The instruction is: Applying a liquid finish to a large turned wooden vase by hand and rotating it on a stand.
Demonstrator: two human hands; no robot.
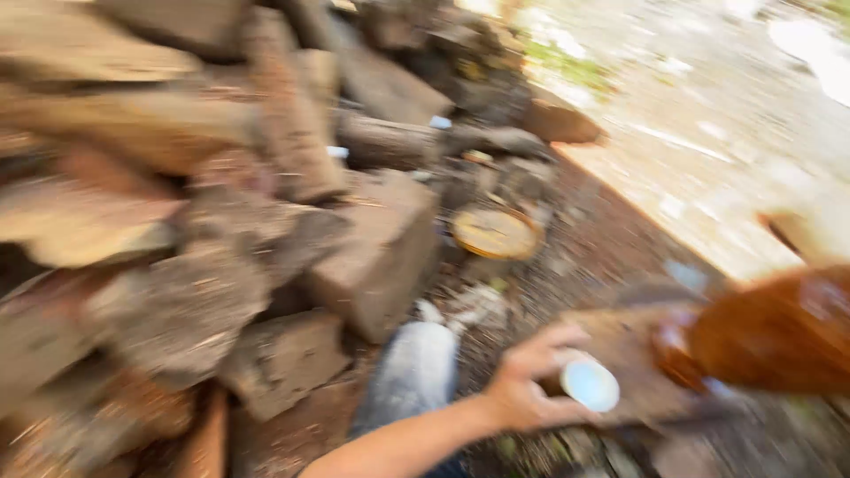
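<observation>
Left hand [522, 389] clamped around white cup [589, 383] beside brick pile [266, 248]; right hand unseen. Loose rubble nearby risks stumbling, spilling.

Heavy motion blur. One bare forearm, no sleeve, hand [522, 389] at lower centre of frame. Leg [412, 376] beside it in faded blue-grey denim. No gloves.

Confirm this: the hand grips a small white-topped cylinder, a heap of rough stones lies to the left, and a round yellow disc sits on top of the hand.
Not quite. In the head view the hand does grip the white-topped cylinder, and the stone heap is on the left, but the round yellow disc lies on the ground beyond the hand, beside the stones, not on it.
</observation>
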